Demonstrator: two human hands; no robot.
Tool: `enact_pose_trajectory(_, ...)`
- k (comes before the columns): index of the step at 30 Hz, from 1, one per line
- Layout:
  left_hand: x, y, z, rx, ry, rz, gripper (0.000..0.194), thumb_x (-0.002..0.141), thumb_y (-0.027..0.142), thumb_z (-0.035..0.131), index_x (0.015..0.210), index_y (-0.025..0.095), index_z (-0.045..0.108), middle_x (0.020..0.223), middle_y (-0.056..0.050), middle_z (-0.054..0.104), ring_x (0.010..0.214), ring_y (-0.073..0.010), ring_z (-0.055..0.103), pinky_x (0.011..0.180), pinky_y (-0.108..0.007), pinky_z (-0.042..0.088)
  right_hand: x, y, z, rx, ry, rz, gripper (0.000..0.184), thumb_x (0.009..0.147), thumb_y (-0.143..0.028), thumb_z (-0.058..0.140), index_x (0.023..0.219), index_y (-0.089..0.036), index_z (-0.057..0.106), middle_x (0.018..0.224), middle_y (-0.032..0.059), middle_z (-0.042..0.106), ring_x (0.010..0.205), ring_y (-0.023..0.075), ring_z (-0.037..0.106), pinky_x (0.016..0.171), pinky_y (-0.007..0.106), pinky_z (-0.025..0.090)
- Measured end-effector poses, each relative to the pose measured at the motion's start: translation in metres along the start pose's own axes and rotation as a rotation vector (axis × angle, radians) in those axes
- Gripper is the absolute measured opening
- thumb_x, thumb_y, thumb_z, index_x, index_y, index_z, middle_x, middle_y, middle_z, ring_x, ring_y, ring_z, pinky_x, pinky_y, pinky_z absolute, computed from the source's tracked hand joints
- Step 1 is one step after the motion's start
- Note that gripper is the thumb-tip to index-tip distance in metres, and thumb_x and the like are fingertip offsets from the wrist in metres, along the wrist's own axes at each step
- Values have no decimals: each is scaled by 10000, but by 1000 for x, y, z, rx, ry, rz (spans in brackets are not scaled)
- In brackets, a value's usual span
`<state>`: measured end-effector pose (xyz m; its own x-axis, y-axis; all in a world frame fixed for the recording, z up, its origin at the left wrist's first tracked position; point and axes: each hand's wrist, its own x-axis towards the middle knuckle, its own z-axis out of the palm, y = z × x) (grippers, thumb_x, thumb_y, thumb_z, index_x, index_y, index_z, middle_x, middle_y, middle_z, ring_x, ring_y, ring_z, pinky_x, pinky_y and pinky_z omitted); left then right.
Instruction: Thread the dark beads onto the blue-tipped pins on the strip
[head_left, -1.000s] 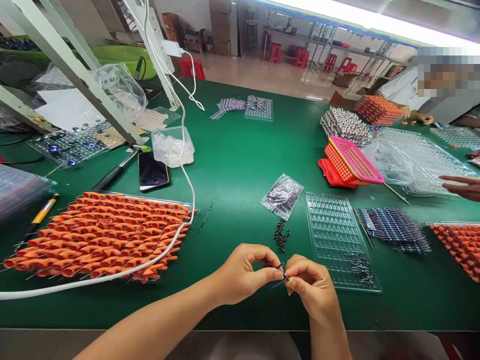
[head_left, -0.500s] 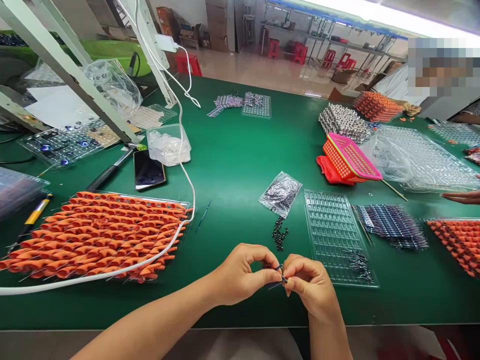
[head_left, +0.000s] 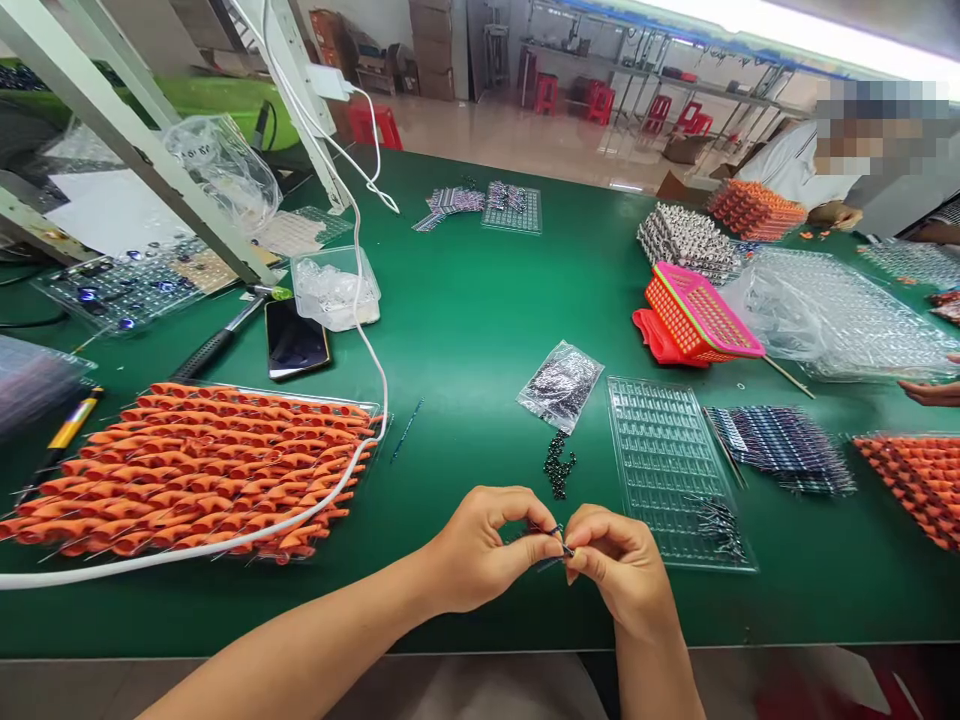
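My left hand (head_left: 487, 548) and my right hand (head_left: 622, 565) meet over the near edge of the table, thumbs and fingertips pinched together. Between them is a thin dark-blue piece (head_left: 553, 562), mostly hidden by the fingers; its exact kind is too small to make out. Just beyond lie loose small black beads (head_left: 558, 468), spilling from a clear plastic bag (head_left: 561, 386) full of dark bits. To the right, a clear ridged tray (head_left: 667, 455) carries a small cluster of dark thin pieces (head_left: 720, 527) in its near right corner.
Orange funnel-shaped parts with wire ends fill a tray (head_left: 202, 470) at left, crossed by a white cable (head_left: 386, 380). A phone (head_left: 297, 340), hammer (head_left: 214, 345) and plastic box (head_left: 337, 290) lie behind it. Right are striped blue strips (head_left: 780, 450), a pink basket (head_left: 701, 315) and another person's hand (head_left: 930, 392).
My hands stay pinched together on the thin piece, with only a slight shift of the right fingertips. At the right edge, the other person's hand has drawn back a little to the right.
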<state>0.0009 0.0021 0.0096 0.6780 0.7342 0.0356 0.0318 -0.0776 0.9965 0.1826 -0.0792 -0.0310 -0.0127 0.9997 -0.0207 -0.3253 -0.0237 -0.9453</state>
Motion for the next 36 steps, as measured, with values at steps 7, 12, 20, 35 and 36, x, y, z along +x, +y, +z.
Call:
enact_pose_trajectory(7, 0, -1, 0, 12, 4, 8, 142, 815, 238, 688, 718, 134, 688, 710, -60, 692, 660, -152, 608, 660, -282, 465, 2, 0, 1, 21, 18, 11, 54, 767, -210, 797, 815, -222, 779, 732, 22, 619, 616, 116, 594, 493, 205, 530)
enact_pose_trajectory(12, -1, 0, 0, 16, -4, 2, 152, 814, 248, 690, 713, 135, 687, 708, -62, 690, 659, -153, 605, 660, -285, 466, 2, 0, 1, 30, 43, 59, 59, 741, -227, 819, 781, -212, 779, 719, 27, 624, 600, 117, 582, 480, 211, 524)
enact_pose_trajectory(20, 1, -2, 0, 6, -4, -5, 147, 817, 232, 687, 711, 130, 690, 703, -61, 683, 657, -152, 604, 657, -280, 462, 4, 1, 1, 71, 44, 83, 72, 722, -233, 833, 771, -211, 785, 712, 25, 626, 575, 113, 584, 456, 204, 517)
enact_pose_trajectory(35, 0, -2, 1, 6, -5, -7, 141, 817, 239, 693, 722, 134, 691, 720, -61, 694, 674, -154, 609, 668, -279, 470, 3, 3, 1, 58, 57, 68, 99, 723, -258, 834, 758, -198, 764, 696, 21, 619, 569, 112, 565, 451, 205, 501)
enact_pose_trajectory(36, -1, -1, 2, 7, 0, 6, 140, 822, 237, 690, 727, 134, 692, 724, -64, 696, 675, -154, 611, 668, -279, 472, 3, 3, 2, 52, 54, 36, 97, 732, -262, 828, 764, -199, 762, 701, 22, 616, 567, 111, 563, 446, 203, 494)
